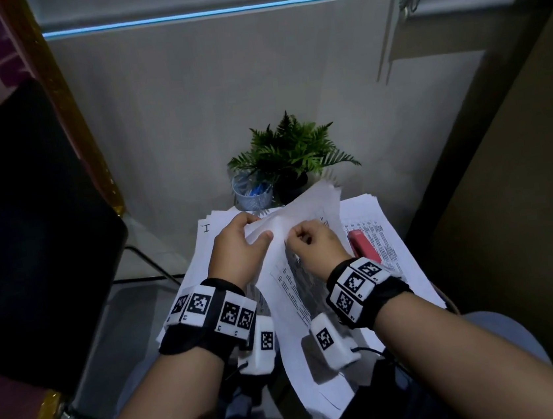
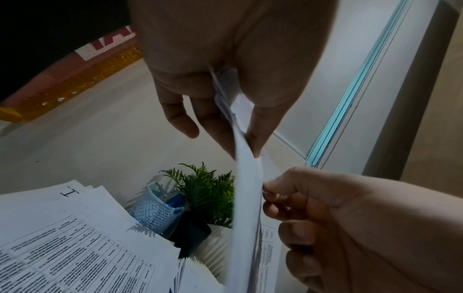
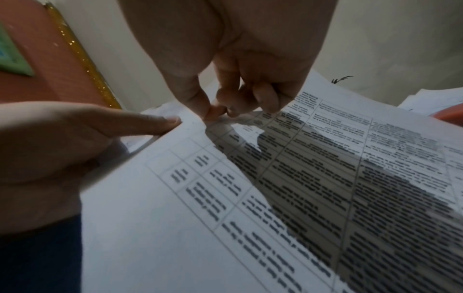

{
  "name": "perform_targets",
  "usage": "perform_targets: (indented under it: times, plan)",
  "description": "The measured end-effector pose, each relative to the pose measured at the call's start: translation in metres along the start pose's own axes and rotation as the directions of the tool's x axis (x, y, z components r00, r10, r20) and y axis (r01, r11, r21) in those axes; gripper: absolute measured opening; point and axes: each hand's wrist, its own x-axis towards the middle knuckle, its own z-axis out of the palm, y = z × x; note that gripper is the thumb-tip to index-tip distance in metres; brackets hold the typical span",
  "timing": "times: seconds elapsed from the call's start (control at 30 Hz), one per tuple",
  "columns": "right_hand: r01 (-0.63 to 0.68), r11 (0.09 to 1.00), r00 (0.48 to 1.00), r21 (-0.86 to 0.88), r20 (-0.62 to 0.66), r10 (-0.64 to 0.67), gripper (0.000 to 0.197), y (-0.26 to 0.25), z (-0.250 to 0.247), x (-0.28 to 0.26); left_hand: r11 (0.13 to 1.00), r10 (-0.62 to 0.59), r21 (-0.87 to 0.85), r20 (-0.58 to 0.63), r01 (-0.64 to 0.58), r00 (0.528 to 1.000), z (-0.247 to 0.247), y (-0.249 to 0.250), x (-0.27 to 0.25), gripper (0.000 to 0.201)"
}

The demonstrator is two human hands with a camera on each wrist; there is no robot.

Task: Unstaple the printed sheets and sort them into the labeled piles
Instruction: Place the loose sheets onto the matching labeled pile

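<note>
Black wristbands (image 1: 209, 323), white coded marker blocks (image 1: 356, 283), cables.

**Stapled sheets held up over the piles**

The printed sheets (image 1: 296, 276), white with dense tabular text, are raised and tilted, their top corner peeled apart; beneath lie a left pile (image 1: 209, 237) marked "I" and a right pile (image 1: 380, 228) of similar pages

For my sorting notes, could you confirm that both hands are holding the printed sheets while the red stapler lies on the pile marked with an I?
Not quite: the red stapler lies on the right-hand pile, not the pile marked I, as the head view shows. The left hand and right hand do hold the printed sheets.
</note>
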Motion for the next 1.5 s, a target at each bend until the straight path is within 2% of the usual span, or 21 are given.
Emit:
perform_targets:
  times: [0.13,0.27,0.33,0.4,0.5,0.63,0.77,0.87,1.03,1.13,1.2,1.3,1.4,1.5]
  plan:
    - [-0.022,0.995,0.991,0.096,-0.126,0.034,0.009,0.002,-0.009,0.014,0.992,-0.005,0.125,0.058,-0.003,0.998,0.003,-0.001,-0.001,0.011]
    - [-0.055,0.989,0.943,0.136,-0.317,0.096,0.015,0.010,-0.048,0.041,0.992,-0.057,0.115,-0.018,0.059,0.998,0.003,-0.017,-0.001,0.008]
    - [-0.084,0.993,0.913,0.081,-0.393,0.109,0.021,0.021,-0.077,0.053,0.991,-0.084,0.102,-0.037,0.087,0.996,0.003,-0.023,0.001,0.007]
    - [-0.161,0.986,0.898,-0.052,-0.421,0.124,0.020,0.038,-0.107,0.060,0.990,-0.081,0.113,-0.025,0.083,0.996,0.004,-0.024,0.003,0.005]
    - [-0.332,0.908,0.855,-0.255,-0.489,0.175,0.014,0.062,-0.149,0.061,0.991,-0.080,0.106,-0.041,0.084,0.996,0.009,-0.023,0.004,0.003]
    - [-0.511,0.801,0.774,-0.311,-0.571,0.273,0.027,0.088,-0.188,0.064,0.990,-0.103,0.091,-0.068,0.109,0.992,0.014,-0.025,0.009,0.005]
    - [-0.614,0.682,0.756,-0.397,-0.543,0.365,0.032,0.098,-0.216,0.068,0.987,-0.087,0.125,-0.078,0.096,0.993,0.015,-0.028,0.014,0.006]
    - [-0.630,0.650,0.762,-0.425,-0.500,0.412,0.034,0.103,-0.227,0.070,0.988,-0.077,0.127,-0.090,0.088,0.993,0.016,-0.029,0.014,0.005]
    - [-0.608,0.697,0.761,-0.379,-0.527,0.378,0.028,0.109,-0.221,0.075,0.989,-0.078,0.118,-0.088,0.088,0.993,0.019,-0.032,0.018,0.004]
    - [-0.518,0.766,0.811,-0.381,-0.503,0.299,0.025,0.102,-0.200,0.077,0.990,-0.102,0.088,-0.074,0.109,0.992,0.019,-0.038,0.024,0.004]
    - [-0.425,0.789,0.877,-0.443,-0.417,0.239,0.023,0.097,-0.177,0.078,0.988,-0.125,0.083,-0.046,0.129,0.991,0.020,-0.046,0.031,0.001]
    - [-0.295,0.771,0.955,-0.564,-0.171,0.240,0.022,0.090,-0.132,0.082,0.975,-0.149,0.175,0.040,0.140,0.988,0.024,-0.062,0.043,0.011]
    - [-0.244,0.698,0.938,-0.673,0.018,0.345,0.035,0.096,-0.090,0.088,0.940,-0.166,0.318,0.116,0.122,0.979,0.029,-0.077,0.055,0.021]
    - [-0.275,0.614,0.895,-0.740,0.036,0.444,0.052,0.113,-0.062,0.096,0.900,-0.216,0.418,0.183,0.123,0.959,0.033,-0.093,0.065,0.035]
